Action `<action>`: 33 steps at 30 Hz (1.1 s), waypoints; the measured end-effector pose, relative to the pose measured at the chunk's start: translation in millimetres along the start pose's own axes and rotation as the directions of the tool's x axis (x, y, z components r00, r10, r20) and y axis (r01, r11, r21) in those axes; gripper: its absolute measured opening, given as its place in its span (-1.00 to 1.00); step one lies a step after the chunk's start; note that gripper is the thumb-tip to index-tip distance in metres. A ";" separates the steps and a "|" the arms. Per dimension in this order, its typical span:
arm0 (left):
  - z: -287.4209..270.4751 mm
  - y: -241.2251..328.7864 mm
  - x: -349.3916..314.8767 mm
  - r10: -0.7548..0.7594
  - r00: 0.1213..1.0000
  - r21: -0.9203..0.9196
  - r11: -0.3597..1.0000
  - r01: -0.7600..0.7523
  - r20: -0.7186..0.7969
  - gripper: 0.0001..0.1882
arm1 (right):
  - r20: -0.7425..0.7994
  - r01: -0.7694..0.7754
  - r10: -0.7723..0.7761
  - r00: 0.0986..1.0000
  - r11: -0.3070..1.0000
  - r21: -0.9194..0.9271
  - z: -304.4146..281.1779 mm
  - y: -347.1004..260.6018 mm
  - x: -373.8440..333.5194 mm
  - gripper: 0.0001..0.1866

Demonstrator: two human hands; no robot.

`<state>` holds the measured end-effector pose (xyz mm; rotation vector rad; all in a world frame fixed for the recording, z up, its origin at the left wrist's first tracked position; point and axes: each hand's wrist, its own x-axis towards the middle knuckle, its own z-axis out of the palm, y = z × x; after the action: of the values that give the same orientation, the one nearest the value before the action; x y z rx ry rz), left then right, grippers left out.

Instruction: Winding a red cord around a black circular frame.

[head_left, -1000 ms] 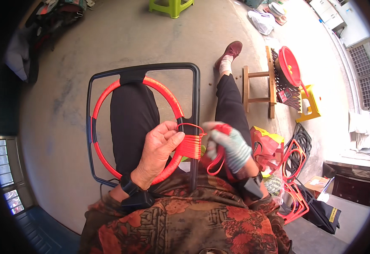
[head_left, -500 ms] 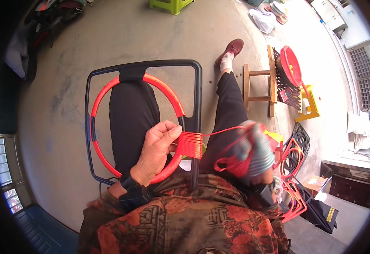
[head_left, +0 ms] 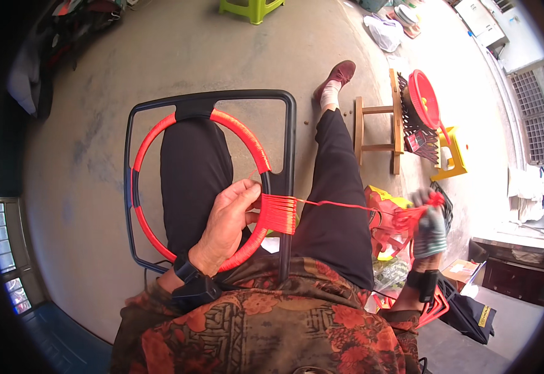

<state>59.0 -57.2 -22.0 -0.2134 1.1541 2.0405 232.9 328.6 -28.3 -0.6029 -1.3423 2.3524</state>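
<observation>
Across my lap rests a black rounded-square frame (head_left: 289,143) with a circular ring (head_left: 242,132) inside it. Most of the ring is wrapped in red cord, with some black stretches bare. A wide red cord band (head_left: 278,214) bridges the ring and the frame's right bar. My bare left hand (head_left: 225,218) pinches the ring beside this band, thumb on top and some fingers hidden behind. Out to the right, my right hand (head_left: 429,234), in a grey striped glove, grips a loose bundle of red cord (head_left: 409,218). A strand runs from it, slightly slack, to the band.
Right of my leg are a red and yellow bag (head_left: 381,202), a wooden stool (head_left: 395,131), a red basket (head_left: 424,100) and a yellow stool (head_left: 453,159). A green stool (head_left: 252,9) stands ahead. Black fabric (head_left: 468,311) lies at lower right.
My right hand has swung outward to the right with the cord bundle, lengthening the strand to the band. My left hand stays on the ring, shifted very slightly left.
</observation>
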 end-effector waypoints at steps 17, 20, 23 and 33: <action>3.4 4.1 -16.2 0.660 0.751 0.367 0.705 -0.607 -0.025 -0.90 | 0.689 0.711 -0.179 0.703 0.223 -0.667 247.1 62.1 7.5 -0.22; 5.1 5.9 -20.5 0.691 0.718 0.430 0.627 -0.650 0.078 -0.90 | 0.789 0.804 -0.154 0.595 0.121 -0.582 263.9 82.9 2.8 -0.44; 16.0 9.6 -17.3 0.666 0.744 0.298 0.722 -0.624 -0.054 -0.85 | 0.746 0.786 -0.269 0.609 0.335 -0.520 250.3 94.9 11.4 -0.63; 4.0 2.6 -7.0 0.209 0.976 0.262 0.947 -0.186 -0.063 -0.79 | 0.212 0.285 -0.229 0.950 0.364 -0.887 84.9 40.0 -7.1 -0.82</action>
<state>62.9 -58.6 -14.6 -0.0637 1.5334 2.0440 189.9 245.0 -23.1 -0.5151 -2.5319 1.1681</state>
